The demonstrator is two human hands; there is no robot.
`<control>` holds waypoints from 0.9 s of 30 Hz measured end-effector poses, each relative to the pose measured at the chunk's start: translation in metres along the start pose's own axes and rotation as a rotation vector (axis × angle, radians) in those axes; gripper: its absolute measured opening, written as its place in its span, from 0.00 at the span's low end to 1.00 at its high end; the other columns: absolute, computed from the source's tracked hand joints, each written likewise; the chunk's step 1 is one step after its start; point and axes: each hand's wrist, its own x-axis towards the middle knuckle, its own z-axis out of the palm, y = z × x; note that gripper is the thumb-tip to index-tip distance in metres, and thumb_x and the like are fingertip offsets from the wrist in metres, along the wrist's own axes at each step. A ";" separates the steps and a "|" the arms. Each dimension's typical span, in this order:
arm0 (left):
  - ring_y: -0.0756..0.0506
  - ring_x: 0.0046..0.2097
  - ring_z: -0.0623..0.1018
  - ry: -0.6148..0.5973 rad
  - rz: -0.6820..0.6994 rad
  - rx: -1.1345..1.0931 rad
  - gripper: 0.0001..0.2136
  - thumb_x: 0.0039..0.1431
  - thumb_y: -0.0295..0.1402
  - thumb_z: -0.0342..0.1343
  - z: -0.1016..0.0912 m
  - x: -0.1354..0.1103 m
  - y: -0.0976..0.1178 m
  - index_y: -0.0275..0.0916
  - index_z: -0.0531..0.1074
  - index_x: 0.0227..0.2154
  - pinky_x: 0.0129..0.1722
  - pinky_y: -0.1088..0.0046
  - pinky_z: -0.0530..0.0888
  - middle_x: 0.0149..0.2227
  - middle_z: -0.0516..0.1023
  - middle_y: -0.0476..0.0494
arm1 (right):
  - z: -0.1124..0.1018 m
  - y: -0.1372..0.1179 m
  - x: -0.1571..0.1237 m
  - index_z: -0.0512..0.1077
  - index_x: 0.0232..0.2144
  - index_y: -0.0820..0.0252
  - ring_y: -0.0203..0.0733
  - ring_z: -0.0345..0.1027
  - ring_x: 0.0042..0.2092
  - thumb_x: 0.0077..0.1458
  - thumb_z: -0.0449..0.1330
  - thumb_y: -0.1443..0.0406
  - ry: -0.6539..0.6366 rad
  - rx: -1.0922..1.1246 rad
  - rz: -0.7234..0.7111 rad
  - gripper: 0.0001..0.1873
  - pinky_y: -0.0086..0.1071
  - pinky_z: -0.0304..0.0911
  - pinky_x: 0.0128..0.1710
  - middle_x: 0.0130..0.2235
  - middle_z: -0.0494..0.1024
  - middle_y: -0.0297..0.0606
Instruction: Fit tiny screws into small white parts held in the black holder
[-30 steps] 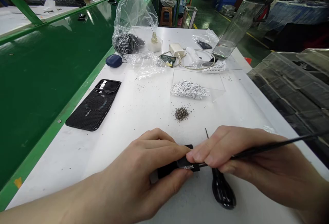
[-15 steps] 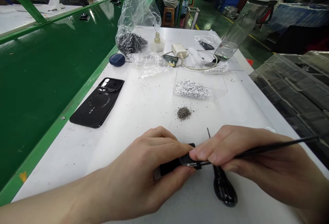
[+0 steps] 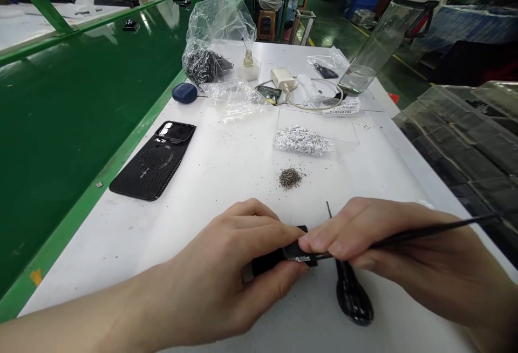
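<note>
My left hand (image 3: 238,256) is closed round a small black rectangular part (image 3: 267,261), most of it hidden by the fingers. A thin silvery strip shows along the part's near edge. In my right hand (image 3: 364,234) is a pair of black tweezers (image 3: 437,229), their tips reaching that edge. The right fingertips press on top of the part, close to the left thumb and index finger. Under the right hand lies a screwdriver with a glossy black handle (image 3: 354,299); its thin shaft sticks out beyond the fingers.
A pile of tiny metal pieces (image 3: 290,178) and a clear tray of white bits (image 3: 303,141) lie ahead. On the left is a black phone case (image 3: 154,161) beside the green conveyor belt (image 3: 89,88). Behind stand a charger (image 3: 282,79), a small glass bottle (image 3: 248,60) and a tilted water bottle (image 3: 376,45).
Both hands, the black part and the tweezers keep almost the same position. On the conveyor belt, a small dark item at the far left has shifted slightly.
</note>
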 end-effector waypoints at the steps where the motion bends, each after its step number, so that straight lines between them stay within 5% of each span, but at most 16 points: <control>1: 0.45 0.43 0.85 -0.003 0.001 0.001 0.10 0.75 0.24 0.56 0.000 0.000 0.000 0.33 0.82 0.49 0.54 0.68 0.78 0.39 0.87 0.43 | 0.000 0.000 0.000 0.88 0.49 0.45 0.43 0.90 0.49 0.65 0.73 0.70 0.001 0.001 -0.001 0.14 0.28 0.83 0.53 0.45 0.93 0.34; 27: 0.46 0.43 0.83 0.023 -0.013 0.013 0.10 0.74 0.24 0.58 0.000 -0.001 0.002 0.36 0.83 0.50 0.54 0.70 0.78 0.41 0.88 0.46 | -0.004 -0.002 -0.003 0.87 0.51 0.46 0.41 0.88 0.52 0.67 0.71 0.71 -0.062 -0.026 -0.002 0.16 0.27 0.81 0.55 0.48 0.92 0.35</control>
